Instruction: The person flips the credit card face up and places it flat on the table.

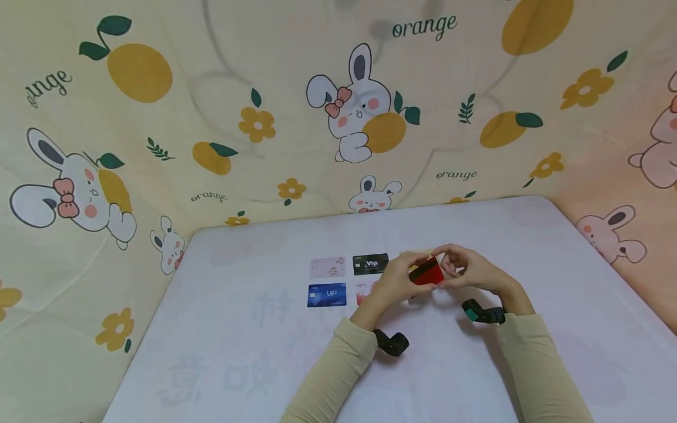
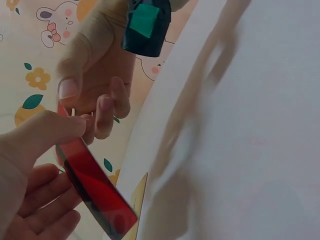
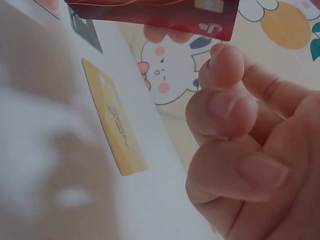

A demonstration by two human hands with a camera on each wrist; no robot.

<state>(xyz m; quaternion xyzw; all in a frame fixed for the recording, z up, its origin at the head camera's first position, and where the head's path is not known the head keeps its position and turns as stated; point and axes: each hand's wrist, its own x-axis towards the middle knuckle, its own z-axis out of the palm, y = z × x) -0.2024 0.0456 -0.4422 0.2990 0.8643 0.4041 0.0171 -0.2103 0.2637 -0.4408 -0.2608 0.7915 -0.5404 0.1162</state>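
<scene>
A red bank card (image 1: 435, 274) with a dark stripe is held tilted above the table between both hands. My left hand (image 1: 398, 278) pinches it between thumb and fingers; the left wrist view shows the thumb across the red card (image 2: 95, 175). At the card's other end, my right hand (image 1: 472, 269) grips it by the edge with thumb and forefinger. Its other fingers curl loosely in the right wrist view, below the red card (image 3: 155, 9), whose chip shows there. A yellow card (image 3: 112, 120) lies on the table beneath, mostly hidden by the hands in the head view.
Left of the hands lie a pale pink card (image 1: 327, 267), a black VIP card (image 1: 370, 264) and a blue VIP card (image 1: 327, 295). A white and pink card (image 1: 364, 290) is partly covered by the left hand. A printed cloth (image 1: 296, 70) hangs behind the white table (image 1: 222, 329).
</scene>
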